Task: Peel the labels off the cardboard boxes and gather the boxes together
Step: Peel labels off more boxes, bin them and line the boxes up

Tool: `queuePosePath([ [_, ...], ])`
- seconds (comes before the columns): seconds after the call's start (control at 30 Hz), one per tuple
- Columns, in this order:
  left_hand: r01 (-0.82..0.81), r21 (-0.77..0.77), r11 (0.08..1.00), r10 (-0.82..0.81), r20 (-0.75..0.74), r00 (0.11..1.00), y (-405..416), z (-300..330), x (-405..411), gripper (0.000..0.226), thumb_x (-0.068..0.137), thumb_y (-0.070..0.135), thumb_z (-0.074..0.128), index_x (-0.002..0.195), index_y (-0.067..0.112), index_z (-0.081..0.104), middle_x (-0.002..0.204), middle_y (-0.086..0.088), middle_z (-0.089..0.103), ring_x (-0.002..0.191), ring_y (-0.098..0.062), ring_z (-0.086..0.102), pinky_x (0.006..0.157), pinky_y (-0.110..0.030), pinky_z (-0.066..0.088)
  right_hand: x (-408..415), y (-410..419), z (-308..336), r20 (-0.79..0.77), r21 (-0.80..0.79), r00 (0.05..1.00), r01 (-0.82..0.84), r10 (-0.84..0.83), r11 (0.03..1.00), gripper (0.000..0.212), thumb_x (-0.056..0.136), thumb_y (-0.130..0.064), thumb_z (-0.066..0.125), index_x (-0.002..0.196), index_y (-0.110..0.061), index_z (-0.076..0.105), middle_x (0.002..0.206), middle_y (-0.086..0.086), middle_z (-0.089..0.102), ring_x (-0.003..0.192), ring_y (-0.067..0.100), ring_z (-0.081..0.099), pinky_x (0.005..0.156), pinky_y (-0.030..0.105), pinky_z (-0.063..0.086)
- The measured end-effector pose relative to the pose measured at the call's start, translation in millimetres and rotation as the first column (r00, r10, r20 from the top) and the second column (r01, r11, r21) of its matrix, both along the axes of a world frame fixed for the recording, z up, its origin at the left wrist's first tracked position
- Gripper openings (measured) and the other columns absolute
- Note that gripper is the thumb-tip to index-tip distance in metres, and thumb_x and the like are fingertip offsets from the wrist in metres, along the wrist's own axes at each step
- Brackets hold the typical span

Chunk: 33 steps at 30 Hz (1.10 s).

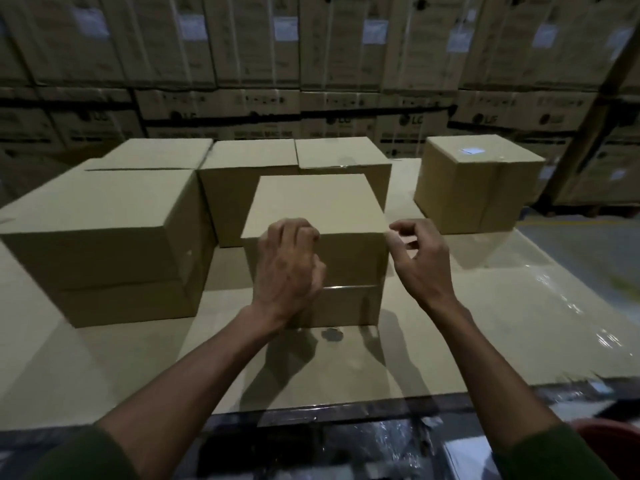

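A plain cardboard box (322, 202) stands in the middle of the cardboard-covered table (138, 358), straight in front of me. My left hand (289, 268) rests against its near face, fingers curled over the top front edge. My right hand (420, 258) hovers at the box's near right corner, fingers bent and apart, holding nothing. A large box (104, 230) sits at the left, with two more boxes (249, 168) behind the middle one. A separate box (474, 181) stands at the back right with a pale label (471, 151) on its top.
Tall stacks of printed cartons (311, 64) wall off the back. Shiny plastic film (554, 299) covers the table's right part. The table's near edge runs below my forearms, with a red container (613, 441) at the bottom right.
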State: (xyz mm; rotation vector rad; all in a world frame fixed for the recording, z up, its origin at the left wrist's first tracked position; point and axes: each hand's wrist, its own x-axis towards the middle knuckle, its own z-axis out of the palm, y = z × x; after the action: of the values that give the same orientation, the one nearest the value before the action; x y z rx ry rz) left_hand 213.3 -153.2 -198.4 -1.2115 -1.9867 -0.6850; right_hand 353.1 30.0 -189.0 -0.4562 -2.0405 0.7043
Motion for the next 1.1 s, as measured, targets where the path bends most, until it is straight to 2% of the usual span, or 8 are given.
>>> queuePosePath([
  [0.07,-0.121,-0.113,0.986,0.13,0.071,0.989,-6,3,-17,0.056,0.076,0.025,0.064,0.129,0.014,0.048,0.136,-0.012,0.046,0.128,-0.031,0.038,0.104,-0.044,0.034,-10,6,5,0.116,0.061,0.992,-0.048,0.04,0.997,0.037,0.091,-0.045,0.066,0.12,-0.022,0.063,0.128,0.001,0.056,0.122,0.02,0.05,0.097,0.035,0.048],
  [0.13,-0.226,-0.261,0.938,0.26,0.103,0.96,-13,4,-30,0.064,0.078,0.03,0.067,0.136,0.017,0.046,0.145,-0.011,0.041,0.138,-0.033,0.031,0.111,-0.051,0.028,-17,12,10,0.284,0.064,0.955,-0.109,0.086,0.992,0.057,0.086,-0.053,0.071,0.134,-0.025,0.057,0.147,0.003,0.045,0.138,0.023,0.037,0.108,0.036,0.035],
  [0.2,-0.274,-0.353,0.895,0.317,0.069,0.946,-21,1,-39,0.061,0.079,0.033,0.068,0.135,0.02,0.047,0.141,-0.008,0.044,0.137,-0.032,0.033,0.111,-0.054,0.026,-24,17,9,0.409,0.053,0.902,-0.178,0.141,0.983,0.069,0.081,-0.054,0.074,0.14,-0.026,0.052,0.156,0.003,0.036,0.144,0.023,0.032,0.114,0.04,0.033],
  [0.3,-0.266,-0.386,0.883,0.306,0.046,0.951,-32,-5,-50,0.062,0.08,0.034,0.069,0.137,0.022,0.046,0.139,-0.007,0.045,0.132,-0.03,0.04,0.111,-0.055,0.026,-36,17,1,0.447,0.057,0.876,-0.232,0.183,0.971,0.076,0.079,-0.047,0.08,0.144,-0.027,0.047,0.158,0.0,0.032,0.143,0.023,0.036,0.113,0.046,0.042],
  [0.57,-0.296,-0.285,0.912,0.329,0.078,0.941,-60,-9,-84,0.042,0.079,0.028,0.064,0.119,0.019,0.056,0.122,-0.008,0.052,0.117,-0.027,0.048,0.106,-0.056,0.031,-88,-17,-10,0.425,0.176,0.899,-0.201,0.11,0.964,0.08,0.076,-0.05,0.082,0.144,-0.03,0.045,0.155,0.001,0.032,0.138,0.027,0.043,0.105,0.048,0.049],
  [0.77,-0.233,-0.036,0.972,0.236,0.159,0.959,-96,0,-125,0.033,0.089,0.027,0.042,0.11,0.012,0.062,0.107,-0.008,0.064,0.104,-0.025,0.058,0.098,-0.045,0.037,-124,-44,-11,0.424,0.176,0.902,-0.173,0.084,0.969,0.076,0.079,-0.046,0.08,0.145,-0.028,0.046,0.156,0.002,0.031,0.137,0.028,0.043,0.105,0.051,0.049],
  [0.87,-0.297,0.013,0.955,0.289,0.198,0.937,-122,4,-155,0.037,0.09,0.024,0.04,0.117,0.008,0.059,0.113,-0.014,0.062,0.11,-0.03,0.054,0.098,-0.045,0.041,-140,-51,-13,0.422,0.17,0.902,-0.177,0.091,0.969,0.076,0.079,-0.046,0.079,0.145,-0.028,0.046,0.156,0.002,0.031,0.137,0.029,0.044,0.104,0.053,0.049],
  [1.1,-0.342,-0.12,0.932,0.361,0.206,0.91,-171,-22,-207,0.054,0.097,0.029,0.028,0.134,-0.001,0.053,0.138,-0.022,0.056,0.132,-0.035,0.048,0.118,-0.05,0.026,-162,-57,-16,0.422,0.167,0.903,-0.166,0.082,0.972,0.076,0.079,-0.047,0.079,0.144,-0.028,0.045,0.155,0.001,0.03,0.137,0.029,0.043,0.103,0.055,0.049],
])
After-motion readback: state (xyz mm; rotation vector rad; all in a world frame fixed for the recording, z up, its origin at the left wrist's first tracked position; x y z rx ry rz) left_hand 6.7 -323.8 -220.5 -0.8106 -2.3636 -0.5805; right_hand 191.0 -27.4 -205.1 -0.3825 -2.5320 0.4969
